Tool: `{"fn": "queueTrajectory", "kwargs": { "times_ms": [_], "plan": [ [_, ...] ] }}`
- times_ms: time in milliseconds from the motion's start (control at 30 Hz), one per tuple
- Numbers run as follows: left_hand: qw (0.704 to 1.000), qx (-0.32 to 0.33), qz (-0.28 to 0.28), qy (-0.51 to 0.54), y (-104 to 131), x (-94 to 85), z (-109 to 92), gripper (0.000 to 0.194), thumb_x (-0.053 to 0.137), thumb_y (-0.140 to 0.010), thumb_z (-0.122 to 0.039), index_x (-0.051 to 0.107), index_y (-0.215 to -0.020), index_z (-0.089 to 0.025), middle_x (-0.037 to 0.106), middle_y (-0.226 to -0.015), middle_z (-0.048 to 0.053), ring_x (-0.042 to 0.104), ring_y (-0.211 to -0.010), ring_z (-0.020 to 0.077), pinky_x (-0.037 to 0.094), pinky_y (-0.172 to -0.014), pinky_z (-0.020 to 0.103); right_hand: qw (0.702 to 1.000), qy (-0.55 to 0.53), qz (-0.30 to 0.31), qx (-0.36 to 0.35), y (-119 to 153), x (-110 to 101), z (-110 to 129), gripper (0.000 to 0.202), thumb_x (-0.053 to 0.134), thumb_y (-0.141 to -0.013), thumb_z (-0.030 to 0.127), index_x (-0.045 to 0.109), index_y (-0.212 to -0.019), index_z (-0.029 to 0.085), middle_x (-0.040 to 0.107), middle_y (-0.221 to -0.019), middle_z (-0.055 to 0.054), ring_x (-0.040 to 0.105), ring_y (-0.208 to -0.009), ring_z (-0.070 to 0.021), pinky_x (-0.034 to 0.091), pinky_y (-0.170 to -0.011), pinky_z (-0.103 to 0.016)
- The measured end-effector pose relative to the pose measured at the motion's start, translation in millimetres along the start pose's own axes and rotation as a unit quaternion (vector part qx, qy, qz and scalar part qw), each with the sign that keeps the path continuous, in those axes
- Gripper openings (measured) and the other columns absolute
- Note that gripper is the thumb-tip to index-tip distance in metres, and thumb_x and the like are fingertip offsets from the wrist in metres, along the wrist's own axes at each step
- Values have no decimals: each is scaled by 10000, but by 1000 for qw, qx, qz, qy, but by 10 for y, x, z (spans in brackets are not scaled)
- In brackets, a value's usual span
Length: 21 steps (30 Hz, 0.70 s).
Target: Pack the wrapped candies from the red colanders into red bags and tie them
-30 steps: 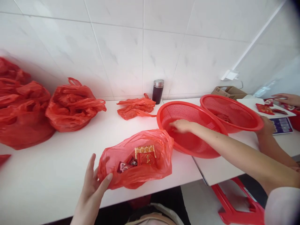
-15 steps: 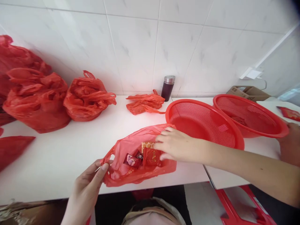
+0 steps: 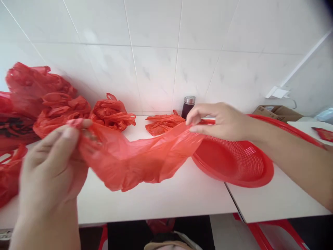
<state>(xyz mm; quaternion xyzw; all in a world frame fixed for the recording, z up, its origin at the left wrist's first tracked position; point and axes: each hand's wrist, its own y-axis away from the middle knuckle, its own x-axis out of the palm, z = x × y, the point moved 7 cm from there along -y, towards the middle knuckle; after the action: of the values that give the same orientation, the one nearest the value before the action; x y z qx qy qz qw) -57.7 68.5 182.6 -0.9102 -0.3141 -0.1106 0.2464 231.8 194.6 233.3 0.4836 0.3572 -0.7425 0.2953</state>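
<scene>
A thin red plastic bag point(image 3: 145, 163) hangs stretched between my two hands, lifted over the white table point(image 3: 156, 205). On the left, my left hand point(image 3: 52, 159) is closed, thumb against fingers, on one end of the bag. My right hand point(image 3: 218, 119) pinches its other end between thumb and fingers, in front of a red plastic basket point(image 3: 234, 163). The bag's lower part sags, and the packets inside are hidden by the red film.
Full red bags point(image 3: 65, 107) crowd the left side against the tiled wall. A crumpled red bag point(image 3: 162, 124) lies beside a dark flask point(image 3: 188, 106). A second red basket point(image 3: 283, 126), a cardboard box point(image 3: 278, 113) and a red packet point(image 3: 324, 133) are at the right.
The bag has been raised off the table and pulled taut. My right hand has come out of the opening and grips the right end; my left hand has moved up and left with its end.
</scene>
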Motion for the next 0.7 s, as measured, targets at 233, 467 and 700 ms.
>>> {"fn": "queueTrajectory", "kwargs": {
  "times_ms": [233,467,700],
  "plan": [
    [1000,-27,1,9,-261,117,-102,125,597,-899,-175,703,-940,-125,705,-804,-12,624,-722,92,501,-939,393,998,52,-6,-42,-246,60,-82,136,504,-883,251,636,-906,230,649,-849,2,577,-787,-160,418,-693,-280],
    [994,-87,69,-20,-489,143,135,264,705,-829,-260,676,-1074,-166,731,-994,27,651,-994,182,508,-951,350,985,140,-69,-78,-411,-11,-111,174,471,-883,164,639,-903,208,652,-866,-39,572,-882,-199,414,-738,-306],
    [983,-114,136,-56,-401,187,359,411,692,-834,-314,637,-1225,-196,721,-963,8,639,-789,102,535,-723,190,981,27,-185,49,-91,109,-86,269,477,-898,210,556,-1154,242,602,-1193,-60,602,-991,-210,471,-773,-324]
  ]
}}
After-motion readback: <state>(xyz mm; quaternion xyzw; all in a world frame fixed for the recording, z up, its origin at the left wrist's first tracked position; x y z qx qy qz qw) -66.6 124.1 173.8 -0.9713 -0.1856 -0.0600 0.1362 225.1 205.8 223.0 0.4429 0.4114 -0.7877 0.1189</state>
